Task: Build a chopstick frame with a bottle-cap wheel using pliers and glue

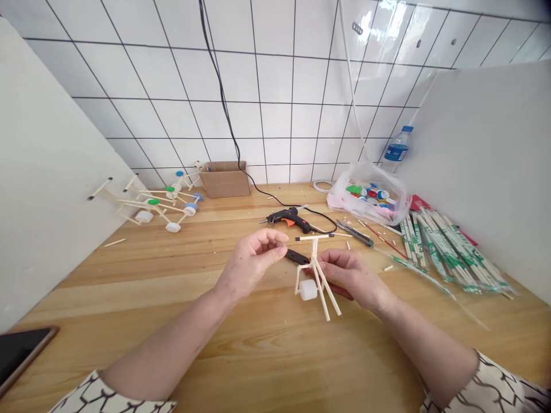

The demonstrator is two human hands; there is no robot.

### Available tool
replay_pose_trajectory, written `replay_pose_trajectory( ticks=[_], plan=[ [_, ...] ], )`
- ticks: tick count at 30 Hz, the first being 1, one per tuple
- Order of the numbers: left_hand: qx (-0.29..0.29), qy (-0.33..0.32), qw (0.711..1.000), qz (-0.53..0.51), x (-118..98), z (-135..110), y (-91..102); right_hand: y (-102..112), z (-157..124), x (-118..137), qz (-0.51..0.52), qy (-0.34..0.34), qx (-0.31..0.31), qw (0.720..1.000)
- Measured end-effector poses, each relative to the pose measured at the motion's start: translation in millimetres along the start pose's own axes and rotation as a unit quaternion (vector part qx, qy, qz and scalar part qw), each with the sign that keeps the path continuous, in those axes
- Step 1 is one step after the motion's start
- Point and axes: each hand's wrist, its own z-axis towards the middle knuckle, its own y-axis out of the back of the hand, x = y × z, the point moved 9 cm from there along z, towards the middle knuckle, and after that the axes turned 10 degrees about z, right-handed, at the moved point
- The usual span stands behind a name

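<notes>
A small tricycle frame made of cut wooden chopsticks stands out over the table in front of me. It has a crossbar handlebar with dark ends, a white bottle-cap wheel and two long sticks pointing toward me. My right hand pinches the frame near its joint, its fingertips partly behind the sticks. Close to the handlebar's left end, my left hand is curled, with thumb and forefinger slightly apart and nothing visible between them. Pliers with a dark head and red handles lie behind the frame, partly hidden.
A black glue gun with a cord and a utility knife lie beyond my hands. Similar stick models and a cardboard box are left. A bag of caps, wrapped chopsticks and a bottle are right.
</notes>
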Motion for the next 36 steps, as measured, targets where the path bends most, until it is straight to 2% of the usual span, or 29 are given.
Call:
replay_pose_trajectory(
  ticks=[4,6,11,17,19,21,24,28,31,33,36],
  plan=[
    [0.036,-0.011,0.999,-0.024,-7.6,-7.1,-12.4,-0.7,1.3,-1.9,-0.016,0.014,0.016,1.0],
    [0.035,-0.009,0.999,-0.022,-8.9,-9.1,-15.1,-1.1,1.6,-1.9,-0.034,0.024,0.021,0.999],
    [0.001,-0.013,1.0,0.024,-7.0,-10.4,-11.4,-3.0,1.6,-1.2,-0.056,0.037,0.028,0.997],
    [0.009,-0.002,0.999,0.04,5.0,-3.2,-3.7,-3.6,0.8,2.5,-0.047,0.025,0.026,0.998],
    [-0.009,0.018,1.0,-0.002,15.1,3.7,6.2,-2.8,0.1,3.5,-0.034,0.011,0.02,0.999],
    [-0.073,0.048,0.995,-0.056,28.9,11.3,25.9,-0.4,-0.8,5.6,-0.017,0.007,0.005,1.0],
    [-0.148,0.06,0.984,-0.075,42.5,21.8,54.9,2.7,-1.9,10.0,-0.007,0.018,-0.008,1.0],
    [-0.214,0.071,0.97,-0.093,49.6,29.7,87.1,3.2,-2.8,15.6,-0.017,0.044,0.002,0.999],
    [-0.241,0.083,0.962,-0.094,47.4,29.3,99.0,4.4,-2.8,15.3,-0.014,0.049,0.004,0.999],
    [-0.231,0.093,0.964,-0.087,43.9,27.3,94.6,4.2,-2.6,13.4,-0.011,0.044,0.006,0.999],
    [-0.162,0.11,0.978,-0.072,39.5,22.7,66.4,3.5,-2.0,9.8,-0.006,0.031,0.002,0.999]
  ],
)
